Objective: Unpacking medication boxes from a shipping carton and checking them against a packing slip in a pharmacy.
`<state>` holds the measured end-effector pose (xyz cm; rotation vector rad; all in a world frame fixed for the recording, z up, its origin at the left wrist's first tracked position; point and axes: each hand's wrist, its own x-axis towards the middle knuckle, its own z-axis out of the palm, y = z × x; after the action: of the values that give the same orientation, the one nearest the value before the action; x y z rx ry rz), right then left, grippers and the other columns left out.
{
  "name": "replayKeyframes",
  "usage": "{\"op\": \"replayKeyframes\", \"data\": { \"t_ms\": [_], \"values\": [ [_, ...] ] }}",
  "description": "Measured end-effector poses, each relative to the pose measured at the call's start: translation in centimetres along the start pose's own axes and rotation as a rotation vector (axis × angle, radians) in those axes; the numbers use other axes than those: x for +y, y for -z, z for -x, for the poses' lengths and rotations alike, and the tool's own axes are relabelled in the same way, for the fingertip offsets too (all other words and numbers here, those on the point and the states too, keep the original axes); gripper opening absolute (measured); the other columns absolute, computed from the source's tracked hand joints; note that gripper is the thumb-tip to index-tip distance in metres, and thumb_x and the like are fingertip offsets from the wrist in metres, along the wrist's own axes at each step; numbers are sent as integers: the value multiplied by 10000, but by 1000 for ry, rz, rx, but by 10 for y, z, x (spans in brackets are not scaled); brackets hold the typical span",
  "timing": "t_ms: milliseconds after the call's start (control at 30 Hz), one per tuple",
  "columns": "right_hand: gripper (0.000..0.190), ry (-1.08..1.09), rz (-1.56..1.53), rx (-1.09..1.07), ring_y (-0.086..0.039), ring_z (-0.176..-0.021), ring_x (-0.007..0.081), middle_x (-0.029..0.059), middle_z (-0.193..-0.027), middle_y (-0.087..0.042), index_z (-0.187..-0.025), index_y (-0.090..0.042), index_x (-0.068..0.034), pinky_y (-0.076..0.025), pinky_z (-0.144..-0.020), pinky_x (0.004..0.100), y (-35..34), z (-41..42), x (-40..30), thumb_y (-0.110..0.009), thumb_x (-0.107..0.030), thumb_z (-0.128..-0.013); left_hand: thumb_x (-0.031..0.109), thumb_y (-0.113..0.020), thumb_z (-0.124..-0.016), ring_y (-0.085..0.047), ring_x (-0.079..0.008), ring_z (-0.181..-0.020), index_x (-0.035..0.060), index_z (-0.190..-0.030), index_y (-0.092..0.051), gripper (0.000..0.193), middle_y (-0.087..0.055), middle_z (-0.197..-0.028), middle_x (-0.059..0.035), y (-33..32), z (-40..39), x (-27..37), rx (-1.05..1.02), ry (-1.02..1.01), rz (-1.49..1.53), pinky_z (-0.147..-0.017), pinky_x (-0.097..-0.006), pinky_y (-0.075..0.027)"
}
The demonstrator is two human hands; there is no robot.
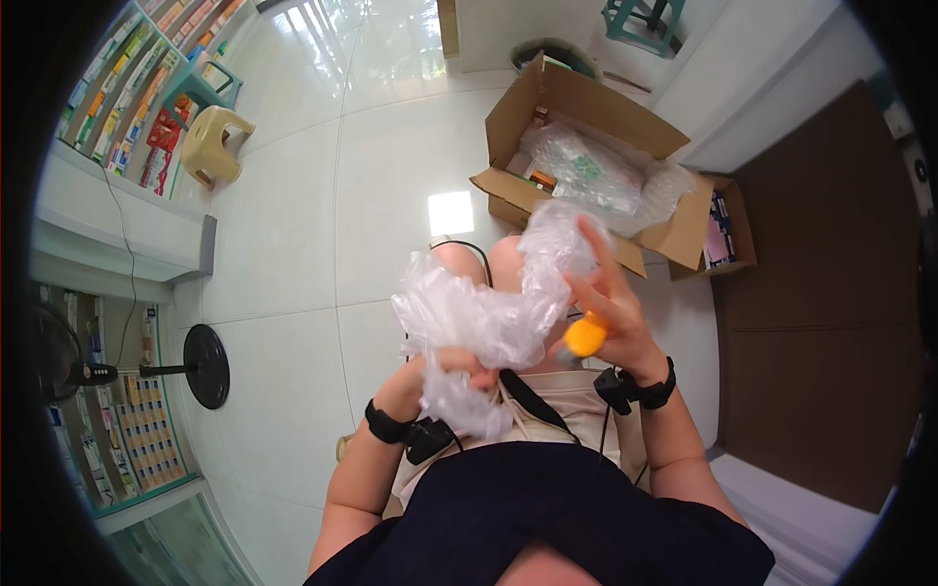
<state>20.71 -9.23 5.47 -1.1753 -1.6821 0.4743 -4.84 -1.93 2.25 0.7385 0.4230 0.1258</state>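
A long crumpled strip of clear bubble wrap (476, 308) lies across my lap and knees. My left hand (458, 366) grips its lower part, and a loose end hangs down over my shorts. My right hand (615, 315) is beside the strip's right side, with index and middle fingers stretched out along it. Between that hand's thumb and palm sits a small orange tool (585, 335) with a grey end, too blurred to name exactly. Whether the right fingertips touch the wrap is hard to tell.
An open cardboard box (586, 95) ahead to the right holds bubble wrap and small cartons. Another box (736, 234) stands behind it. Plastic stools (212, 143), a black fan base (207, 366) and shelves of boxed goods (117, 88) are on the left. A brown panel (813, 315) borders the right.
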Motion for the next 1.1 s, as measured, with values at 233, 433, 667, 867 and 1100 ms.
{"op": "replayKeyframes", "data": {
  "t_ms": [233,433,667,867,1100],
  "values": [
    [617,-286,-392,-379,-618,-922,244,152,-1225,-567,-1219,-576,-97,-496,-751,306,-51,31,14,-777,-48,-639,180,-611,-878,-409,-66,-524,-12,-877,-576,195,-497,-656,-8,-40,9,35,-301,469,44,-488,-205,-326],
    [303,-265,-292,-320,-614,-849,173,44,-984,-633,-943,-621,-21,-464,-760,267,-56,41,28,-730,-20,-660,222,-614,-841,-468,-100,-530,32,-881,-550,205,-504,-649,-22,-46,40,69,-340,46,-99,-480,-217,-378],
    [272,-658,-382,74,-533,-811,73,-25,-879,-564,-1006,-579,-61,-450,-753,228,-23,47,52,-685,-30,-757,307,-525,-896,-491,-154,-532,99,-916,-532,209,-498,-617,1,2,49,111,-730,-759,216,-479,-264,-436],
    [250,-461,-283,-202,-598,-711,113,33,-825,-650,-926,-632,-35,-476,-658,261,-15,30,23,-760,-86,-717,210,-563,-910,-512,-162,-624,108,-969,-573,118,-584,-809,-34,46,28,105,835,-794,-504,-588,-292,-467],
    [224,-21,-81,-318,-627,-684,254,84,-754,-640,-858,-664,-51,-494,-628,313,20,-34,-20,-767,-94,-664,256,-632,-837,-610,-229,-952,116,-1110,-615,307,-624,-1064,-115,67,-71,3,166,-293,-1853,-826,-354,-493]
  ]
}}
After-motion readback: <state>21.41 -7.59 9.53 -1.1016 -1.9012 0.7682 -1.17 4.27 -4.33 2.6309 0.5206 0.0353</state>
